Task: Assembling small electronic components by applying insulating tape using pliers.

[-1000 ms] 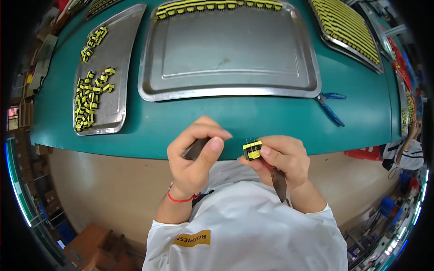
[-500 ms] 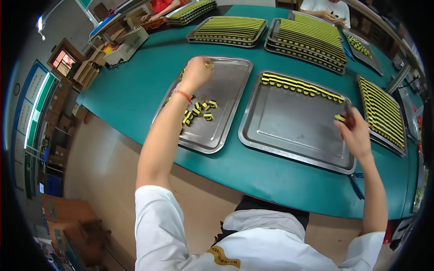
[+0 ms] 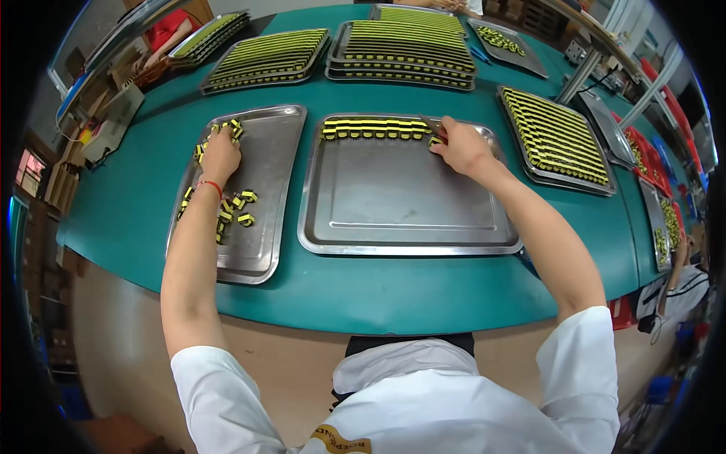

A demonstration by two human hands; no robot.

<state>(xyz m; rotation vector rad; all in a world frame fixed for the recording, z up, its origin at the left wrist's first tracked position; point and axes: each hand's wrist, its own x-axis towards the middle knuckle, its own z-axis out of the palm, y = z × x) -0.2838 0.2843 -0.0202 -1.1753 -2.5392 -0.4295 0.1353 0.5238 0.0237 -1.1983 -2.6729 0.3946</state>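
Beyond loose components [image 3: 246, 220] at centre left, others [image 3: 237, 126] are partly covered by the left hand [image 3: 221, 156], its grip impossible to tell, while at upper centre a yellow-and-black component [image 3: 436, 141] is held pinched leftward by the right hand [image 3: 463, 146], the nearer one, beside the right end of a row [image 3: 374, 129] laid sideways.

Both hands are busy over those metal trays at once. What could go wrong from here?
Perhaps two things. The right hand has a yellow-and-black part at its fingertips, close to the end of the neat row, so a slip might knock neighbours askew. The left hand reaches in among jumbled loose parts, and could scatter some.
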